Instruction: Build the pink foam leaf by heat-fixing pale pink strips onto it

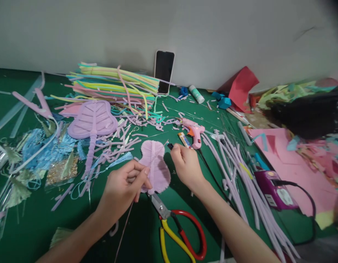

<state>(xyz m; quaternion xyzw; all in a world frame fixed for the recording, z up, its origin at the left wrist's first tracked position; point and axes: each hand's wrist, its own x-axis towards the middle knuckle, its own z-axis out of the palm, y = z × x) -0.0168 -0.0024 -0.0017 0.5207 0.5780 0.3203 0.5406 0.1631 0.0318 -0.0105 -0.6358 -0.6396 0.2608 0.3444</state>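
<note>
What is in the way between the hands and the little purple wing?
Nothing visible. The left hand pinches the purple wing at its edge. The right hand, gripping a small dark-tipped tool, is close beside it, with only bare green table between. The scissors lie below, aside.

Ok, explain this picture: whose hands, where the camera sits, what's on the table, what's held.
No machine here: a person works bare-handed, and the single camera sits on their head, looking down. The left hand pinches a lilac leaf-shaped piece on the green table. The right hand is closed on a small dark-tipped item; what it is I cannot tell. Around them lie red-and-yellow scissors, a pink glue gun, a pile of coloured straws, and a phone leaning against the wall.
</note>
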